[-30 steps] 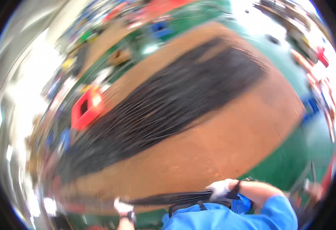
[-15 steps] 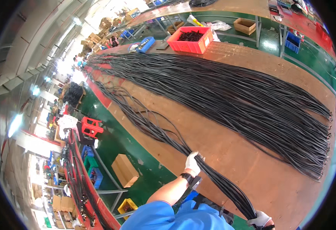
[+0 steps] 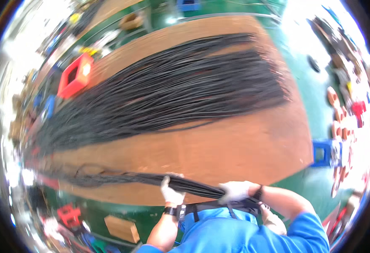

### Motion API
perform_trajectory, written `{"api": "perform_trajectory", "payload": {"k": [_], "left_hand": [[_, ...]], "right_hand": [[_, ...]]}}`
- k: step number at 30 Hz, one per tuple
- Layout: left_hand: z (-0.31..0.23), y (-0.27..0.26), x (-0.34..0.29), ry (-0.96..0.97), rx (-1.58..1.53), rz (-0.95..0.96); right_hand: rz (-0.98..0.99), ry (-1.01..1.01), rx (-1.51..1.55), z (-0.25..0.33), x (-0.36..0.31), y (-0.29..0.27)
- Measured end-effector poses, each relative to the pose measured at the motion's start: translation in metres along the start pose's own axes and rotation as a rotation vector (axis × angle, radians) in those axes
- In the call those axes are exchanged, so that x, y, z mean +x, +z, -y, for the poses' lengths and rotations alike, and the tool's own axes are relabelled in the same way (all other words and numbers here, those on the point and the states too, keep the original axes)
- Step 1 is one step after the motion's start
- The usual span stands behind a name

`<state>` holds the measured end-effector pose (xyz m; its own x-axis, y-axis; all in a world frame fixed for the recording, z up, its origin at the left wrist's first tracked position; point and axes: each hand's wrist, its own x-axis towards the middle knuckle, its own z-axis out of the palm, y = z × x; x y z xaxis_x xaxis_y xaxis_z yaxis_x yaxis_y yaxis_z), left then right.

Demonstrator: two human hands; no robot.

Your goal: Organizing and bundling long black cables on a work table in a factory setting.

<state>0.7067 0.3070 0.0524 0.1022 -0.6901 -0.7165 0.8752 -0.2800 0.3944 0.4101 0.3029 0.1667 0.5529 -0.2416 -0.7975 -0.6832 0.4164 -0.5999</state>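
Note:
A bundle of long black cables [image 3: 197, 187] runs along the near edge of the brown table, trailing off to the far left. My left hand [image 3: 172, 192], in a white glove, is closed around it at mid-body. To the right, my gloved right hand [image 3: 235, 191] grips the same bundle close to its end; motion blur softens the fingers. Beyond my hands, a wide spread of black cables [image 3: 172, 92] lies side by side across the tabletop [image 3: 235, 141]. Their copper-coloured tips [image 3: 279, 76] line up towards the table's right end.
A red crate [image 3: 81, 76] stands at the table's far left edge. By the right corner is a blue stool [image 3: 322, 152]. On the green floor at the near left are a cardboard box [image 3: 121, 228] and a red stool [image 3: 69, 215].
My view has swung to the right, bringing the table's right end into sight. Both hands keep hold of the cable bundle, which now lies across the front of my body.

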Motion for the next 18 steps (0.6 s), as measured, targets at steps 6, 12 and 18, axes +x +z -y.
{"api": "perform_trajectory", "payload": {"k": [6,12,18], "left_hand": [[0.138,0.034,-0.061,0.044,0.183,0.083],[0.116,0.131,-0.161,0.269,0.179,-0.005],[0.18,0.119,-0.169,0.265,0.25,0.046]], "right_hand": [[-0.011,-0.27,0.0,-0.049,0.016,-0.002],[0.071,-0.478,0.097,-0.005,-0.095,-0.011],[0.513,-0.327,0.713,-0.084,-0.075,-0.03]]}}
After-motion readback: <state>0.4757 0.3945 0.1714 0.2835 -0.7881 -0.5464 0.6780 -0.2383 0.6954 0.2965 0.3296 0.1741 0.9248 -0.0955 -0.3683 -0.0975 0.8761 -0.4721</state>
